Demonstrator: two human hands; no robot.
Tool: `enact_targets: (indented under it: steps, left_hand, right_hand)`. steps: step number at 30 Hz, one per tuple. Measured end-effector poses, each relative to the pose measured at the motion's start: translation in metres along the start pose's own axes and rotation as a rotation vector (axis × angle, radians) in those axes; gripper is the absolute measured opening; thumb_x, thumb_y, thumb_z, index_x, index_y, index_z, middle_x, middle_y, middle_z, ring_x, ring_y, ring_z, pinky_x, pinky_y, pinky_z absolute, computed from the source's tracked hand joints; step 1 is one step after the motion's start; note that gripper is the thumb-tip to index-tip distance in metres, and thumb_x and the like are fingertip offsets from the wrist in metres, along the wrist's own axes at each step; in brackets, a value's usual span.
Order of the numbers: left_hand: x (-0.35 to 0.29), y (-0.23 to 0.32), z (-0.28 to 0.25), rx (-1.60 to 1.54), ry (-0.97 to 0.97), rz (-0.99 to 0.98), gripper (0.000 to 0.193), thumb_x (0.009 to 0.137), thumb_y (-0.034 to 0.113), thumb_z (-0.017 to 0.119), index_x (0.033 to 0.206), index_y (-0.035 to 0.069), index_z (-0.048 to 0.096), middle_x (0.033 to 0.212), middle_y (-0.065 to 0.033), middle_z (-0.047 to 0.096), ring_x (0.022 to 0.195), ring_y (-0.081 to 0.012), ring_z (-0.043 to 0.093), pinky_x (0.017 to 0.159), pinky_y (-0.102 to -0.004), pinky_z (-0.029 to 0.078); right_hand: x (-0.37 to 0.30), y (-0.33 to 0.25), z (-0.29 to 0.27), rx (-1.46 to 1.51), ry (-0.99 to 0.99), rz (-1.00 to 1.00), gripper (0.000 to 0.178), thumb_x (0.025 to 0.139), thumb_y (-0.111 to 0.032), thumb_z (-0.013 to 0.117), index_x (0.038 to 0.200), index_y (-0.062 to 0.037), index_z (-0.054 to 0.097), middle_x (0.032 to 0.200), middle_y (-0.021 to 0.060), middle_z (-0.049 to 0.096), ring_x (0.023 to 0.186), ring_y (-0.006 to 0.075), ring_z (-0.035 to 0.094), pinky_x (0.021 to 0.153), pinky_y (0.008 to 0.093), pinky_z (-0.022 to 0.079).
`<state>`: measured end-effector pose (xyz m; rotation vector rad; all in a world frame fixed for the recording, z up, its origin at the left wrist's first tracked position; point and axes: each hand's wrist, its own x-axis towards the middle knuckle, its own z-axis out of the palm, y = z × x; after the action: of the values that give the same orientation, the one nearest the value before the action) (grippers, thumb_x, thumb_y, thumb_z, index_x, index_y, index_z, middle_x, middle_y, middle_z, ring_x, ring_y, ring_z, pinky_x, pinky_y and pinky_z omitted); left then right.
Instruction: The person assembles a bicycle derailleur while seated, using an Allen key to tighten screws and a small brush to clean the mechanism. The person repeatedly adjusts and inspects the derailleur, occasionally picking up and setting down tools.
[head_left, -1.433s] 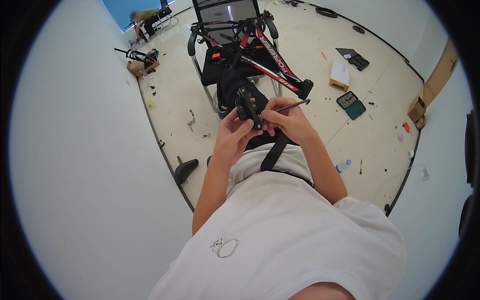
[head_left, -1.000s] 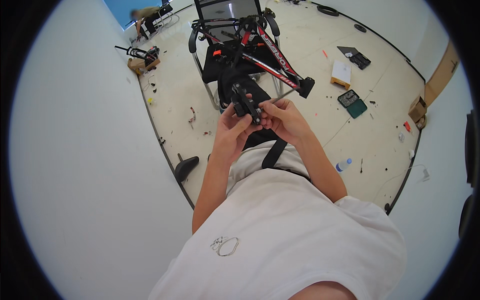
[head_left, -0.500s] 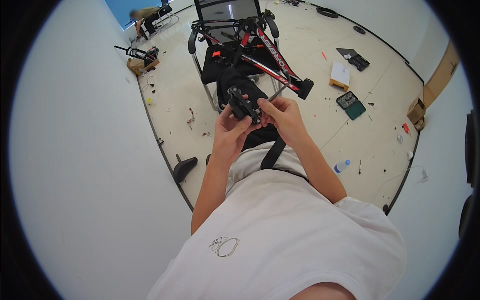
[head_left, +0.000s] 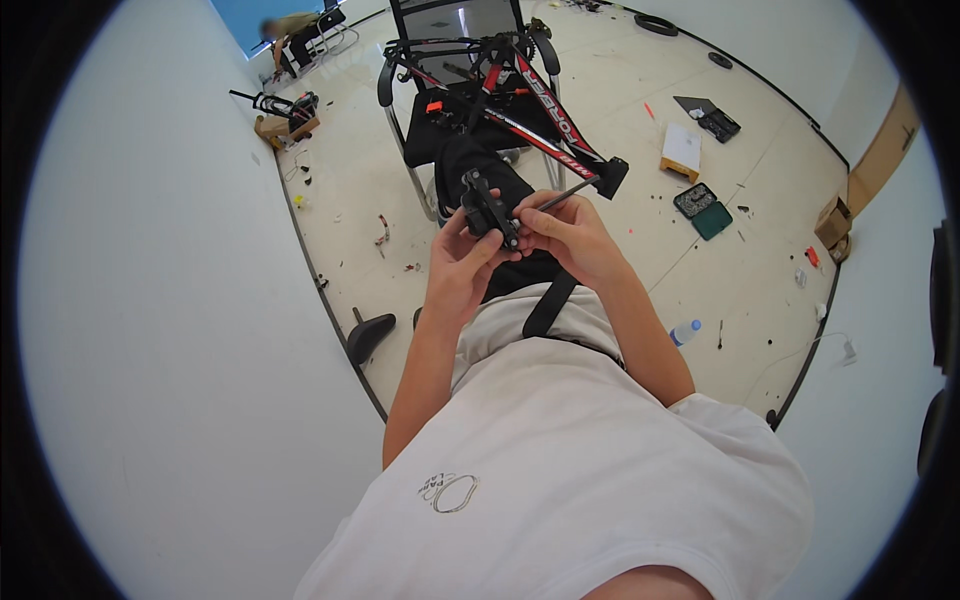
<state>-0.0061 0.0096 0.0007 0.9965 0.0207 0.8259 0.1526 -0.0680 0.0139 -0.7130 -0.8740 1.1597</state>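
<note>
In front of my waist, my left hand is closed around a black bicycle brake caliper, its thumb on the near end. My right hand pinches a long dark hex key, which points up and right past the fingers. The hex key's inner end meets the caliper's right side near a small silver bolt; exact contact is hidden by the fingertips. Beyond the hands, a black and red bicycle frame lies across a black office chair.
A dark bicycle saddle lies by the left wall. On the right floor are an open green bit case, a white box, a black tool case and a water bottle. A person bends over at the far left.
The hex key has swung in my right hand, its outer end now farther right toward the bicycle frame's end. My left hand and the caliper have hardly moved.
</note>
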Motion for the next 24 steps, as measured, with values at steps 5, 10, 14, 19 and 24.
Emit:
enact_targets:
  steps: [5,10,14,19,24]
  left_hand:
    - [-0.001,0.001,0.003,0.038,-0.006,-0.015,0.048,0.090,0.001,0.061,0.135,-0.002,0.045,0.103,-0.0144,0.066,0.089,-0.0224,0.068,0.075,-0.0322,0.057]
    - [-0.001,0.000,0.003,0.068,-0.002,-0.015,0.047,0.091,0.003,0.060,0.136,0.000,0.044,0.101,-0.0136,0.066,0.088,-0.0228,0.068,0.072,-0.0315,0.056]
    - [-0.001,-0.001,0.000,0.052,-0.014,-0.009,0.048,0.091,0.003,0.060,0.136,-0.001,0.043,0.100,-0.0136,0.066,0.088,-0.0233,0.068,0.072,-0.0313,0.056]
    - [0.000,0.000,-0.001,0.046,-0.002,-0.003,0.048,0.091,0.003,0.060,0.136,-0.001,0.043,0.102,-0.0141,0.066,0.089,-0.0235,0.068,0.072,-0.0311,0.056]
    - [0.001,0.000,-0.002,-0.004,-0.002,-0.005,0.048,0.090,0.000,0.061,0.135,-0.002,0.045,0.104,-0.0152,0.067,0.090,-0.0238,0.068,0.074,-0.0334,0.057]
  right_hand:
    - [0.002,-0.001,-0.004,-0.022,0.027,0.047,0.021,0.092,-0.021,0.066,0.085,-0.0016,0.061,0.074,0.0051,0.063,0.064,0.0119,0.062,0.061,0.0247,0.051]
    - [0.004,-0.001,-0.008,-0.100,0.011,0.047,0.021,0.092,-0.021,0.066,0.082,-0.0034,0.060,0.073,0.0034,0.061,0.063,0.0109,0.059,0.060,0.0242,0.049]
    - [0.002,0.002,-0.011,-0.031,-0.044,-0.007,0.016,0.091,-0.015,0.067,0.087,-0.0008,0.062,0.076,0.0050,0.062,0.067,0.0124,0.061,0.064,0.0252,0.050]
    - [0.002,0.001,-0.012,0.013,-0.070,-0.046,0.013,0.090,-0.010,0.066,0.095,0.0025,0.064,0.080,0.0076,0.065,0.074,0.0153,0.065,0.069,0.0268,0.053]
    - [0.001,-0.005,-0.008,0.061,-0.049,0.031,0.017,0.092,-0.014,0.064,0.094,0.0021,0.064,0.080,0.0076,0.065,0.074,0.0158,0.066,0.069,0.0268,0.054]
